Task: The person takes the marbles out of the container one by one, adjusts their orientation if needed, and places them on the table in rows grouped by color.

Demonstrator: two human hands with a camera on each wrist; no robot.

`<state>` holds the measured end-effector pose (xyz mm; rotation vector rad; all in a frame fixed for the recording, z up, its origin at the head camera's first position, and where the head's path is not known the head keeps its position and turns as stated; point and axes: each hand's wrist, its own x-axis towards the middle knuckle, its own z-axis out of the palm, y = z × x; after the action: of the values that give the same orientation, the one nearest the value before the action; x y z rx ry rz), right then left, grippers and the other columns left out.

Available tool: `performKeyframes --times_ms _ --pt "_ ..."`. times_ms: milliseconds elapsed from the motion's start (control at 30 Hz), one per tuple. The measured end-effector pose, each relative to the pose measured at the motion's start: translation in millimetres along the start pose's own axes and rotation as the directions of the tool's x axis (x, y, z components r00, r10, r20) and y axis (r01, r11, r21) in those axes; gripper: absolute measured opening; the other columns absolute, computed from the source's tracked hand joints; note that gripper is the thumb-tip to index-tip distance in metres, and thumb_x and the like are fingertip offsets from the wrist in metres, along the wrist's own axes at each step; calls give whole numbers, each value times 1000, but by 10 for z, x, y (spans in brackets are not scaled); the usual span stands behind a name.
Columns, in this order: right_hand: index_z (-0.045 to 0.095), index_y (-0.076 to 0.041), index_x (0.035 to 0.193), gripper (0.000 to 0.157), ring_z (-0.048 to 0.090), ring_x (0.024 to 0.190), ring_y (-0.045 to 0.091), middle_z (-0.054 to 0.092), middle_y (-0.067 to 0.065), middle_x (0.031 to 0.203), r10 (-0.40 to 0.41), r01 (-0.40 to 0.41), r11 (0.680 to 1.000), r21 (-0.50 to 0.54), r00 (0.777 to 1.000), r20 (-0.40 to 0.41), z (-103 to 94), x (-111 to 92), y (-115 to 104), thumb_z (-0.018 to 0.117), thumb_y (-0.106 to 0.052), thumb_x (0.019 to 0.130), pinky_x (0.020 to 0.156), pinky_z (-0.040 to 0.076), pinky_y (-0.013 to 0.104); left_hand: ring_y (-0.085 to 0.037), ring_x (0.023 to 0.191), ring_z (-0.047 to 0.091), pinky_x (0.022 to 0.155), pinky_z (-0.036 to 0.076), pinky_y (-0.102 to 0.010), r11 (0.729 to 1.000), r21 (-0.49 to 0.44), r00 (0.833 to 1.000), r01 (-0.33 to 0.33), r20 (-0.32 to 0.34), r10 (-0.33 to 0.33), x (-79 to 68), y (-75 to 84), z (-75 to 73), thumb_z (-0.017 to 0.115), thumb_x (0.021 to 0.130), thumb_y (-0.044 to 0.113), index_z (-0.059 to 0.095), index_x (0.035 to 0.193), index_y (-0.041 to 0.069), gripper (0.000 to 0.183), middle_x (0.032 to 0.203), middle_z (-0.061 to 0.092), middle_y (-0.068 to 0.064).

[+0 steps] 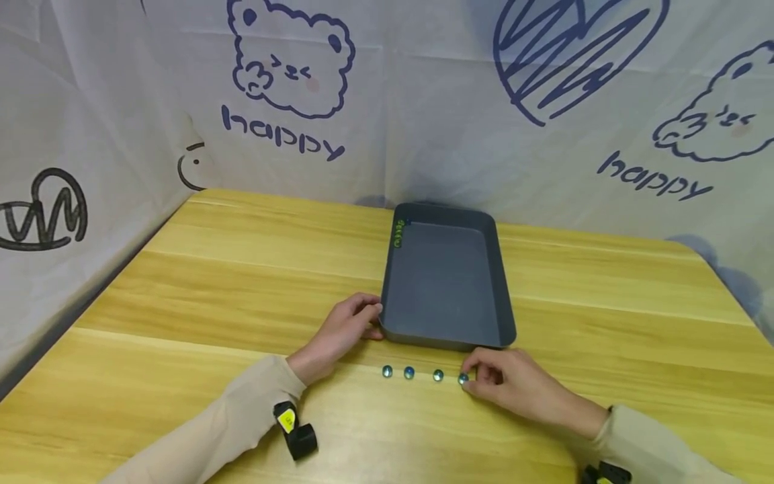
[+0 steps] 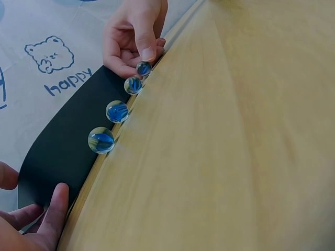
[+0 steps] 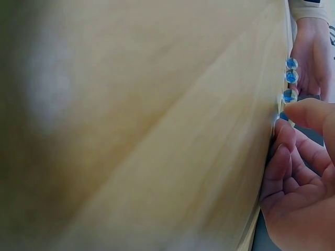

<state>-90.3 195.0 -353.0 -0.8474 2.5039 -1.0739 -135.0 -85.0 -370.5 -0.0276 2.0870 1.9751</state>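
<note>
Several clear glass marbles with blue swirls lie in a row on the table before the tray's near edge. My right hand (image 1: 514, 384) pinches the rightmost marble (image 1: 463, 378) between thumb and index finger, at the table surface. To its left are another marble (image 1: 438, 375), one more marble (image 1: 409, 372) and the leftmost marble (image 2: 101, 140). My left hand (image 1: 345, 329) touches the near left corner of the dark grey tray (image 1: 447, 286), its fingers resting against the outer wall in the left wrist view.
A short line of small green-yellow shapes (image 1: 398, 234) runs along the tray's left wall near its far corner. The wooden table (image 1: 242, 289) meets a white cloth (image 1: 423, 101) with bear drawings at the back and left.
</note>
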Motion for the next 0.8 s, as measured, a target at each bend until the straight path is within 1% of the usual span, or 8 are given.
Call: performKeyframes --times_ms 100,400,800 --pt "67 -12 101 12 49 59 3 56 -13 72 1 -1 1000 5 1000 0 3 -2 1 68 -19 91 53 47 23 -21 86 61 75 57 -32 1000 -1 1000 0 -3 0 -6 -1 0 47 100 10 52 127 -8 33 109 58 -21" --pt "65 -11 102 17 47 57 3 55 -11 71 47 -47 999 7 999 12 -3 1 -12 70 -22 90 50 43 22 -20 84 61 75 57 -31 1000 -1 1000 0 -7 0 -11 -3 4 47 100 10 52 127 -8 33 107 58 -21" --pt "64 -10 102 17 47 57 3 55 -11 72 40 -40 999 10 999 16 -6 -8 -8 70 -20 90 50 44 22 -20 83 61 75 57 -32 1000 -1 1000 2 -8 -2 -16 1 8 47 100 10 52 127 -8 33 107 58 -21"
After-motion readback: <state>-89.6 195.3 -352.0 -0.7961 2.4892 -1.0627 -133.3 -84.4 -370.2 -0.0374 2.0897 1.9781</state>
